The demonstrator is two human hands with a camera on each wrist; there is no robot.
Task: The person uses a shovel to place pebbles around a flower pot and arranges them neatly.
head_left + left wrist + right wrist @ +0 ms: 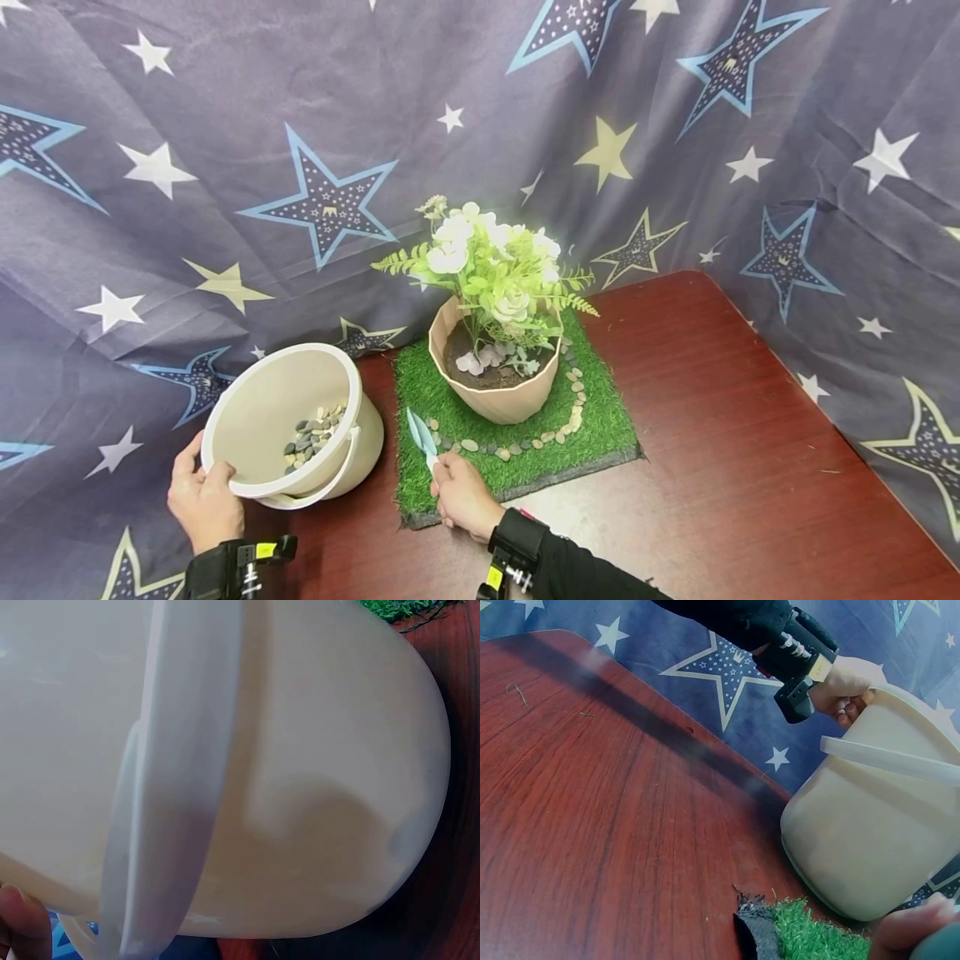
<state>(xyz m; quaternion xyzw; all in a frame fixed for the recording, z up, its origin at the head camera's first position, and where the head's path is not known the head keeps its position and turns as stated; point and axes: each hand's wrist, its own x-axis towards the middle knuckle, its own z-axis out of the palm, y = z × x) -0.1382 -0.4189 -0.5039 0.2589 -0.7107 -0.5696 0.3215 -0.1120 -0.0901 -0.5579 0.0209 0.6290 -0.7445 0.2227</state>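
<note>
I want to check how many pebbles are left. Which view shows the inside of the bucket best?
The head view: the tilted bucket opens toward it, showing pebbles. Both wrist views show only its outer wall.

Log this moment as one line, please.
left hand: holds tilted bucket rim | right hand: grips small trowel over grass mat | pebbles: in bucket | pebble row: around flower pot

- Bucket (270, 417): smooth, glossy cream plastic.
- Bench (720, 467): polished reddish wood grain.
- Mat (600, 425): rough artificial grass.
- Backdrop (225, 125): creased matt cloth.
- Pebbles (311, 437): smooth stone.
</note>
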